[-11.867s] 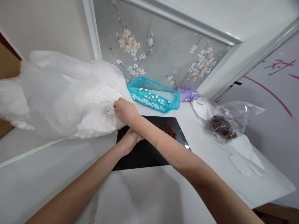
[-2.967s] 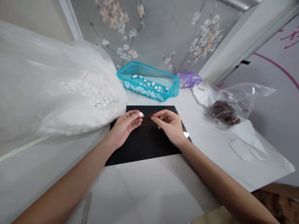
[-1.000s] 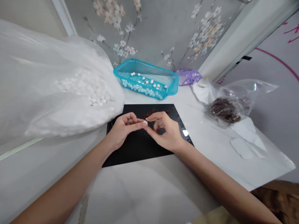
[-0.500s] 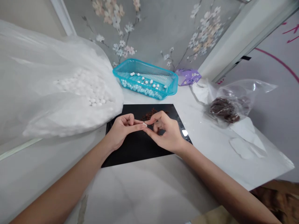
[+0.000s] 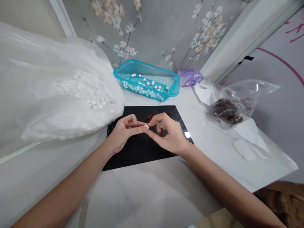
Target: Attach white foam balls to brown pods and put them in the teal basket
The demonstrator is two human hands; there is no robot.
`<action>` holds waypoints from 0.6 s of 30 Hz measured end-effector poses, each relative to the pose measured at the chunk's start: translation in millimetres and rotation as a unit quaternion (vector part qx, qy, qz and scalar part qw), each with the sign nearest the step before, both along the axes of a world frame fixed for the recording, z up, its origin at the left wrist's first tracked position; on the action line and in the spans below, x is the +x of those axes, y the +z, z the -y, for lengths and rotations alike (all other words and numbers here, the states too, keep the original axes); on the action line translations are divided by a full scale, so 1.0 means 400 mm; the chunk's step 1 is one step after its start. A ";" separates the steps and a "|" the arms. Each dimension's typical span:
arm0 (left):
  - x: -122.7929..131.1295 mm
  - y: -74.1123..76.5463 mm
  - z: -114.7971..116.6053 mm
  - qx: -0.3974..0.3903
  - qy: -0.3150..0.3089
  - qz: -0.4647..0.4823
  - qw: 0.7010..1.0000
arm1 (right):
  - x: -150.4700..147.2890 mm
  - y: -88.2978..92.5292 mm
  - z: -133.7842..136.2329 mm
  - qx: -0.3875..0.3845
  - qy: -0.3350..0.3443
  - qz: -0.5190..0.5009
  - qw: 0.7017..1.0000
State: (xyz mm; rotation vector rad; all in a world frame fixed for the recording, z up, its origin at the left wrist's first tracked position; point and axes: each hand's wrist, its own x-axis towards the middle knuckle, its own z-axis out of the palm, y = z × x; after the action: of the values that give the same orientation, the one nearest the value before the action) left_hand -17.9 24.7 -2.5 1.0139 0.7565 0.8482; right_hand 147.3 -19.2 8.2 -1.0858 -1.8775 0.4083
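Note:
A small white ball (image 5: 146, 126) is pinched between the fingertips of my left hand (image 5: 123, 133) and my right hand (image 5: 167, 134). Both hands hover over a black mat (image 5: 142, 150), fingers curled, thumbs and forefingers meeting at the ball. A little heap of dark brown crumbs (image 5: 152, 114) lies on the mat just beyond my fingers. Behind the mat a turquoise plastic basket (image 5: 174, 87) holds several white balls. To the left a large clear plastic bag (image 5: 47, 95) bulges with many more white balls.
At the right a small clear bag (image 5: 247, 95) of dark brown stuff rests on crumpled white paper (image 5: 249, 139). A purple box (image 5: 190, 77) sits by the flowered wall. The white table (image 5: 152, 196) ends near the lower right.
Earlier my right hand reached to the big bag; then the ball sat in my left fingers. Over the last second both hands have stayed pinched together on it, almost still.

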 end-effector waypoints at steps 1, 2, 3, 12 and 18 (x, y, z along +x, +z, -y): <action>0.000 0.001 0.000 -0.002 0.000 0.001 1.000 | 0.000 -0.001 -0.001 -0.003 0.000 -0.005 1.000; 0.000 0.001 0.000 -0.004 -0.001 0.003 1.000 | -0.001 -0.002 -0.001 -0.006 -0.001 -0.011 1.000; -0.001 0.000 0.000 -0.006 -0.003 0.005 1.000 | -0.001 -0.003 -0.002 -0.009 -0.002 -0.019 1.000; -0.004 -0.001 -0.003 -0.029 -0.016 0.022 0.999 | 0.000 -0.001 -0.004 -0.033 0.013 -0.063 0.997; -0.003 -0.001 -0.005 -0.035 -0.014 0.026 0.999 | -0.006 -0.008 -0.002 -0.033 0.017 -0.060 0.998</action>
State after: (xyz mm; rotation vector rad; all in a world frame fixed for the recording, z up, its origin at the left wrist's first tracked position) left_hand -19.2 26.9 -2.8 0.9349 0.7222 0.8160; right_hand 144.8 -18.3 5.0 -1.0508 -1.7888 0.5458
